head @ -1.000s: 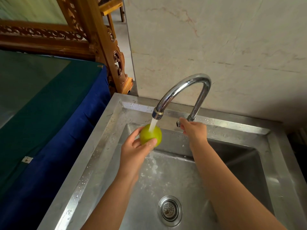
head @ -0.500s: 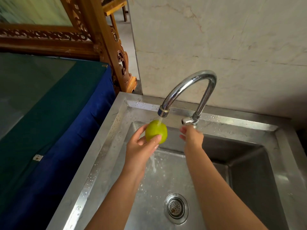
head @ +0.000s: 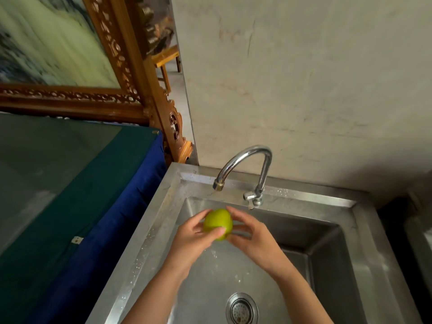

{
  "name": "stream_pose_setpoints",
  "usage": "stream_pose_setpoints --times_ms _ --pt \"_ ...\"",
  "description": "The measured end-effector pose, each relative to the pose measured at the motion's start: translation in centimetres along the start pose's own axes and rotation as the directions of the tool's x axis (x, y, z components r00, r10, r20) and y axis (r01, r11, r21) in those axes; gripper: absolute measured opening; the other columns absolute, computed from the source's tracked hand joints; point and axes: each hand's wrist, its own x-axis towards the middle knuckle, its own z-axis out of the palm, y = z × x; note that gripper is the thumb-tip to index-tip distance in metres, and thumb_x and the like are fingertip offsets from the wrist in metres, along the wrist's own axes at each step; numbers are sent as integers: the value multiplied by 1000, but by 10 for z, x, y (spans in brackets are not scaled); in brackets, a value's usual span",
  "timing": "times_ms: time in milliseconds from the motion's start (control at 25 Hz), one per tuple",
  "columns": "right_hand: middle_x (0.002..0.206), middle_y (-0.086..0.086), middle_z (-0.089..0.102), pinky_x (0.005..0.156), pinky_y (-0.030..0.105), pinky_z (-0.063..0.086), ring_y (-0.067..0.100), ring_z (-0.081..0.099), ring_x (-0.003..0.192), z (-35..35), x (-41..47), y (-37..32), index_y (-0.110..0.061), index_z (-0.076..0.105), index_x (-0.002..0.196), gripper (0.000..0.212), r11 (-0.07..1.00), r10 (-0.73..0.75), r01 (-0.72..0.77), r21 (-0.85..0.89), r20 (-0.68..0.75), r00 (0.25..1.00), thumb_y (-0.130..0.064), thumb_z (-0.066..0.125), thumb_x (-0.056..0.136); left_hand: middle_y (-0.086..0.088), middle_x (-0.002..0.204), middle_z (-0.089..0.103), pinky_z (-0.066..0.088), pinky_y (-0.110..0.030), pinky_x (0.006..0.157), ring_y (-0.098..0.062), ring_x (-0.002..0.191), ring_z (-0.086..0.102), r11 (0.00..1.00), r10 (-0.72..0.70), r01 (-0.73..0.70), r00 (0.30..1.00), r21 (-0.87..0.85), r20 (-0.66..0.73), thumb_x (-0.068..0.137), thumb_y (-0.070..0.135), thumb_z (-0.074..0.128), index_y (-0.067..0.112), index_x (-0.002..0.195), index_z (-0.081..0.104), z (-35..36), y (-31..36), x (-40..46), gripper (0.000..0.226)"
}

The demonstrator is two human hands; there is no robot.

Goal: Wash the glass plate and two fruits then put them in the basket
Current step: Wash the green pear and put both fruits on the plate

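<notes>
Stainless steel forms the sink [head: 149, 230], a deep square basin with a flat rim speckled with water drops and a round strainer drain [head: 242, 309] in its floor. At the back rim stands a chrome gooseneck faucet [head: 245, 157], its spout arching to the left and ending above the basin; its small lever handle [head: 249, 196] sits at the base. No stream shows at the spout. Behind the sink rises a pale, mottled plaster wall [head: 304, 78]. To the left lies a surface draped in a dark teal and blue cloth [head: 88, 195], and behind that a carved wooden frame [head: 131, 73] around a greenish painted panel.

Over the basin, below and slightly in front of the spout, a green fruit [head: 217, 223] is held in the air between both hands. It looks nearly round, perhaps a little taller than wide; its ends are covered or blurred, so which way its stem points cannot be told. The left hand [head: 194, 239] cups it from the left and below, thumb lying across its front and fingers wrapped behind. The right hand [head: 252, 235] closes on it from the right, fingertips touching its upper and right sides. Both forearms reach in from the bottom edge.
</notes>
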Motion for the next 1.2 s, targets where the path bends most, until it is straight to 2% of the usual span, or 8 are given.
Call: stream_pose_setpoints --times_ms 120,200,400,520,680,840,1040,1200 --pt "132 -24 42 104 17 38 -4 42 124 -11 -32 -27 -37 40 134 76 916 -168 181 -358 70 983 -10 73 70 -3 105 67 53 -32 85 -16 96 65 987 -18 10 999 162 44 72 15 76 20 117 57 -4 24 -34 49" --pt "125 -19 50 102 16 40 -6 46 117 -10 -48 -43 -29 50 131 67 870 -244 266 -415 105 964 -19 75 69 -4 109 68 52 -37 93 -17 102 64 953 -17 -25 991 302 133 71 20 76 18 117 59 -5 39 -53 49" --pt "105 -10 70 87 24 55 6 66 98 -14 -92 -84 -39 60 105 52 985 -122 102 -140 -140 983 -18 82 63 -3 116 68 49 -26 95 -13 106 63 957 67 -161 932 241 356 76 9 71 18 124 57 -9 69 -98 50" --pt "111 3 70 89 33 55 17 67 102 -13 -128 -106 -25 61 110 53 998 -61 66 10 -242 968 -12 82 63 0 115 67 50 -24 92 -8 104 64 954 188 -261 905 149 381 74 2 72 23 121 56 -7 78 -128 54" --pt "108 -1 72 90 28 54 11 67 101 -15 -184 -125 -33 63 109 50 996 -81 63 -60 -391 917 -16 79 64 5 107 70 53 -26 87 -4 94 68 947 265 -319 848 44 459 72 -4 71 22 116 59 15 78 -163 52" --pt "101 1 70 83 27 55 11 69 90 -26 -249 -130 -38 57 111 55 995 -53 2 -99 -513 857 -15 77 65 4 107 70 50 -26 90 -9 98 66 926 303 -377 778 23 550 69 -4 74 28 103 62 55 69 -194 48" --pt "105 8 69 83 30 57 16 69 88 -49 -340 -123 -20 57 118 55 988 44 -131 -78 -678 734 -14 80 67 8 96 73 53 -20 79 -3 89 68 916 265 -400 672 39 691 67 -5 75 30 99 63 125 43 -236 49" --pt "101 -3 67 74 21 56 5 66 77 -68 -405 -108 -23 59 113 54 974 87 -218 -68 -773 628 -18 81 65 9 95 72 51 -11 73 0 90 68 899 207 -431 581 82 787 66 -4 77 24 105 62 184 17 -265 50"
